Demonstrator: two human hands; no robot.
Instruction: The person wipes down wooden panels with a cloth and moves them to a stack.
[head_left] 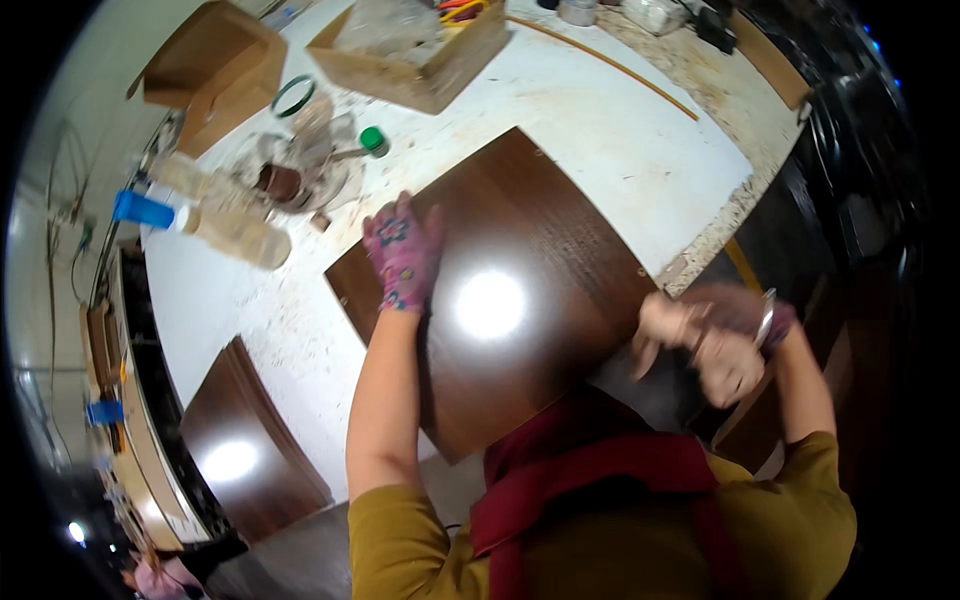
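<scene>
On the white, dust-speckled table [600,140] lay a dark brown, glossy, square wooden panel [530,240], turned like a diamond: one corner pointed away toward the far edge, the opposite corner toward the person's chest, so no side ran clearly longer than another. A bright lamp glare sat near its middle. The left hand [403,252], in a pink patterned glove, lay flat on the panel's left portion with fingers spread, its grip wide and closed on nothing. The right hand [722,352] was blurred at the panel's right corner by the table's edge, in a pale glove, and seemed curled around something; whether its grip was tight, and on what, I could not tell. At the far side stood a shallow open cardboard box [420,62] holding crumpled clear plastic and a few red and yellow items too small to make out. To its left sat a folded brown cardboard carton [215,70]. Nearer the left hand lay a green ring [292,96], a green round cap [374,140], and a clear plastic bottle with a blue cap [215,228] on its side, its cap pointing left. A second dark brown panel [245,440] rested lower left, beyond the table's near edge.
</scene>
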